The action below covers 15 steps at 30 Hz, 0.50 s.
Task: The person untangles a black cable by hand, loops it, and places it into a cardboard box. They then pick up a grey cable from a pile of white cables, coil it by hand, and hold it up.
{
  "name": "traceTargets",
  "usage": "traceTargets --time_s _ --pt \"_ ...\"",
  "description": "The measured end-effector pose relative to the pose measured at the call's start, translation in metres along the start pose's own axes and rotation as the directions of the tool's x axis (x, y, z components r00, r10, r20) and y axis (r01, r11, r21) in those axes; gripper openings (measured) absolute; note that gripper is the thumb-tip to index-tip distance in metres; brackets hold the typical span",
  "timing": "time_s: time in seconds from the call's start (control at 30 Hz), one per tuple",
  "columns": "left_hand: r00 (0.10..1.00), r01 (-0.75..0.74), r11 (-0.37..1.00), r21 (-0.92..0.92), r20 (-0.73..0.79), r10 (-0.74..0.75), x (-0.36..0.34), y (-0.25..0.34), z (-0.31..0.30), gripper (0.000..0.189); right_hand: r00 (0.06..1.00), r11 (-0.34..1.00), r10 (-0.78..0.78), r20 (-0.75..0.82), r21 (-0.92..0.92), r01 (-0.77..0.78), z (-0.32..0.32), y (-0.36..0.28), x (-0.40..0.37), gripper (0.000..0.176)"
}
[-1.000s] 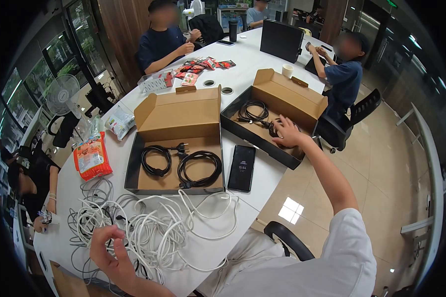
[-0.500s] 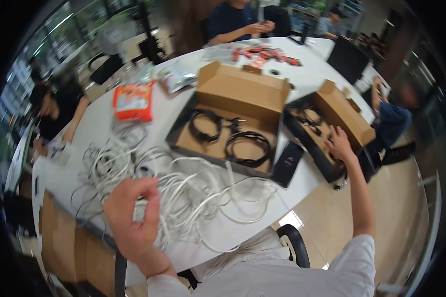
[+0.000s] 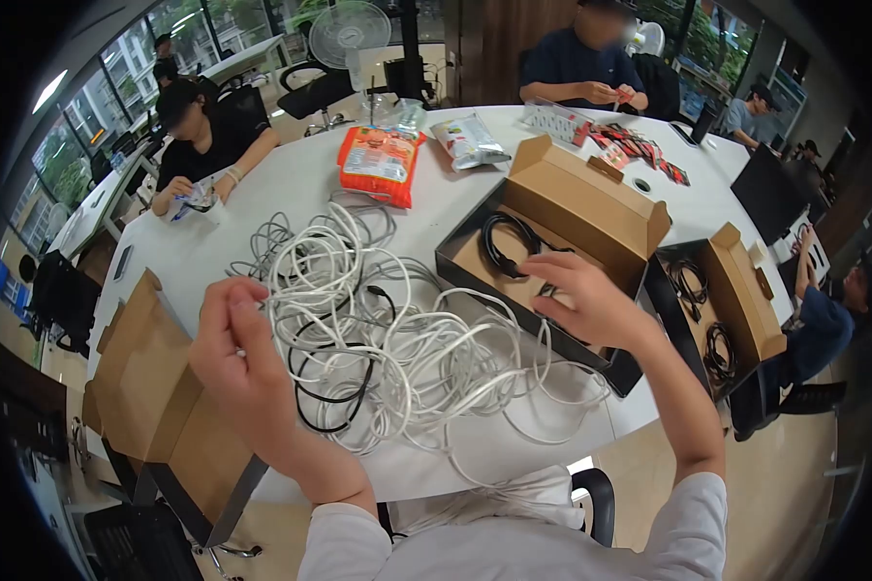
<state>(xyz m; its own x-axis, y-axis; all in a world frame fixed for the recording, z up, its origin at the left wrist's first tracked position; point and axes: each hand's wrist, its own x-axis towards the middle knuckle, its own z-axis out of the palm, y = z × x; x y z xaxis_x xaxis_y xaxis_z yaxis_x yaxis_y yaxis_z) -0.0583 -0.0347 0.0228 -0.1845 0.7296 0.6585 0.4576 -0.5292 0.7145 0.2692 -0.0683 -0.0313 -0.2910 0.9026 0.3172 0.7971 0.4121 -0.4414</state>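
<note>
A large tangle of white and grey cables (image 3: 446, 363) lies on the white table in front of me, with a black cable (image 3: 363, 387) among its loops. My left hand (image 3: 242, 349) is at the left edge of the tangle, its fingers curled together; whatever they hold, if anything, is hidden. Over the near edge of the middle open box (image 3: 591, 198) hovers my right hand (image 3: 586, 295), fingers apart and holding nothing. That box contains coiled black cables (image 3: 504, 247), partly covered by my right hand. Further right, another open box (image 3: 746, 290) holds two black coils (image 3: 719, 351).
An open empty box (image 3: 155, 387) stands at the left table edge. Behind the cables are an orange packet (image 3: 380, 163) and a silver packet (image 3: 470, 141). Red packets (image 3: 639, 147) lie at the far side. Other people sit around the table. A phone (image 3: 123, 262) lies at left.
The view has turned left. My right hand has left the right box and is now over the middle one. My left hand remains curled by the tangle, where the black cable now shows.
</note>
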Motion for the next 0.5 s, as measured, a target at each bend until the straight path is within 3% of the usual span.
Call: traceTargets --time_s 0.07,0.13,0.23,0.3,0.37,0.4,0.47,0.5 --pt "0.991 0.003 0.994 -0.107 -0.130 -0.017 0.001 0.001 -0.009 0.024 0.998 0.991 -0.061 0.032 0.123 0.056 0.023 -0.017 0.039 0.031" --pt "0.972 0.022 0.986 -0.166 -0.225 -0.060 -0.002 0.002 -0.018 0.024 0.967 0.966 -0.244 0.074 0.101 0.236 0.052 -0.021 0.079 0.026" --pt "0.931 0.033 0.976 -0.216 -0.349 -0.109 -0.003 -0.004 -0.033 0.025 0.967 0.969 -0.226 0.118 0.129 0.211 0.092 -0.040 0.128 0.021" --pt "0.915 0.010 0.972 -0.235 -0.390 -0.104 -0.001 -0.009 -0.043 0.024 0.970 0.984 -0.158 -0.187 0.057 0.171 0.103 -0.051 0.161 0.017" --pt "0.922 -0.023 0.968 -0.250 -0.380 -0.076 -0.002 -0.014 -0.055 0.024 0.886 0.986 -0.107 -0.451 0.063 0.152 0.114 -0.057 0.195 0.014" --pt "0.874 -0.033 0.975 -0.222 -0.479 -0.079 -0.003 -0.019 -0.057 0.022 0.823 0.983 -0.081 -0.562 0.090 0.158 0.120 -0.055 0.212 0.013" --pt "0.779 -0.057 0.973 -0.223 -0.620 -0.096 -0.002 -0.031 -0.048 0.022 0.886 0.996 -0.027 -0.464 0.065 0.065 0.161 -0.030 0.258 0.020" --pt "0.806 -0.105 0.971 -0.213 -0.591 -0.043 -0.004 -0.040 -0.051 0.020 0.917 0.988 -0.038 -0.398 0.124 0.094 0.175 -0.027 0.269 0.026"
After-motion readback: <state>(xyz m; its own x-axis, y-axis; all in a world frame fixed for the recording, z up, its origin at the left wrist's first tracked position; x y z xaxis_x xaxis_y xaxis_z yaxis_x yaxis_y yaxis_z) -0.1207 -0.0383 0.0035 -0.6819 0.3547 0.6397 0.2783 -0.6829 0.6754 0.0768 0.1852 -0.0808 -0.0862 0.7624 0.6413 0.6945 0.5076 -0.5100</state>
